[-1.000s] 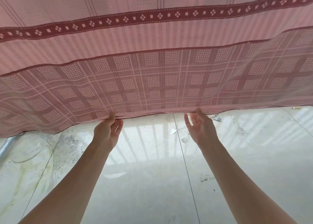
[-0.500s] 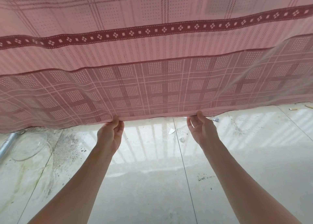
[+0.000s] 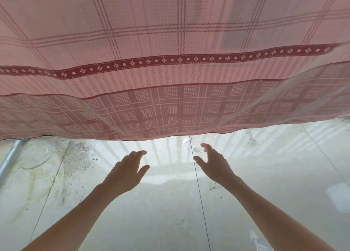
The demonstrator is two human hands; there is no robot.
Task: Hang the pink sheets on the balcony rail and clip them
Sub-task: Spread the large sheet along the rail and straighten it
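A pink sheet (image 3: 170, 42) with a dark red patterned band hangs across the whole upper half of the view. A second checked pink layer (image 3: 170, 114) shows below its hem, reaching down to a loose bottom edge. My left hand (image 3: 126, 171) is below that edge, fingers apart, holding nothing. My right hand (image 3: 214, 163) is beside it, also spread and free of the cloth. The balcony rail itself is hidden behind the sheets; only its bar shadows fall on the floor. No clips are visible.
Pale tiled floor (image 3: 170, 212) with dirt stains lies underneath. A clear glass dish (image 3: 37, 153) sits at the left next to a grey metal pipe (image 3: 9, 156). Small scraps of litter lie near the sheet's hem and at the lower right.
Both hands have let go of the sheet's bottom edge and dropped lower, fingers spreading. The hem now hangs free above them, and the view has tilted up slightly.
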